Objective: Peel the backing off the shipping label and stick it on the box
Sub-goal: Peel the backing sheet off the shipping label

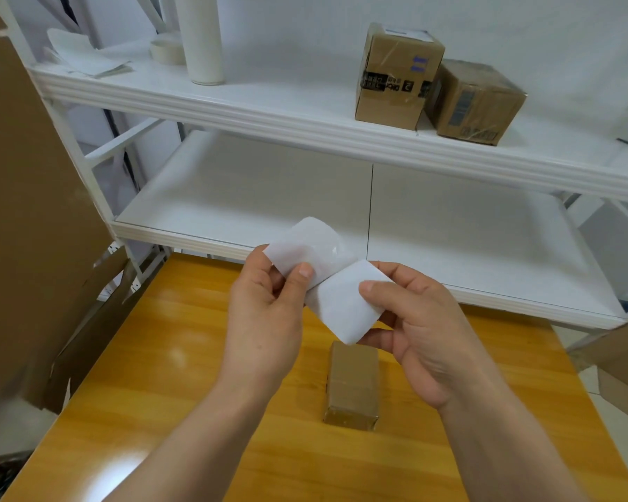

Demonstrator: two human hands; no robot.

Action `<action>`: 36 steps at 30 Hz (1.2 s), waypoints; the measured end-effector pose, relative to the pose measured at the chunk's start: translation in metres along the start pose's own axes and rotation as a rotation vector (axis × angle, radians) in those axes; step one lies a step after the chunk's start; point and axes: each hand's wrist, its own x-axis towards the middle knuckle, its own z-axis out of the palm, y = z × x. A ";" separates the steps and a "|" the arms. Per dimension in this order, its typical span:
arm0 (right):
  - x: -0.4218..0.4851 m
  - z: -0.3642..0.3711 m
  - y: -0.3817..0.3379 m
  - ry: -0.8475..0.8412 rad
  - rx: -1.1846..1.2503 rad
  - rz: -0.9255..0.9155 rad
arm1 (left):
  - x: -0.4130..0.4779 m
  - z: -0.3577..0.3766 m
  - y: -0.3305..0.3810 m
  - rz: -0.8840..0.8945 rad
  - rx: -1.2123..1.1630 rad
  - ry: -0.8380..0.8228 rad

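Both my hands are raised above the yellow wooden table (182, 364), pulling two white sheets apart. My left hand (265, 320) pinches the curled upper sheet (305, 244) between thumb and fingers. My right hand (425, 335) pinches the flatter lower sheet (345, 306) by its right edge. The two sheets still meet along a line between my thumbs. I cannot tell which sheet is the label and which the backing. A small brown cardboard box (352, 382) lies on the table below my hands, long side pointing away from me, its top bare.
A white two-level shelf unit (269, 114) stands behind the table. Its upper level holds two taped cardboard boxes (396, 74), a white roll (202, 38), a tape ring (165, 50) and loose papers (84, 56). Large cardboard sheets (26, 211) lean at the left; more cardboard (620, 360) sits at the right.
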 end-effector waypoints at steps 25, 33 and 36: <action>-0.006 -0.004 0.000 0.038 -0.145 0.011 | -0.012 -0.001 0.006 0.185 0.165 -0.107; -0.005 -0.003 0.001 0.030 -0.150 0.011 | -0.010 -0.003 0.006 0.140 0.102 -0.095; -0.005 -0.002 0.001 0.022 -0.154 0.012 | -0.008 -0.004 0.009 0.177 0.126 -0.072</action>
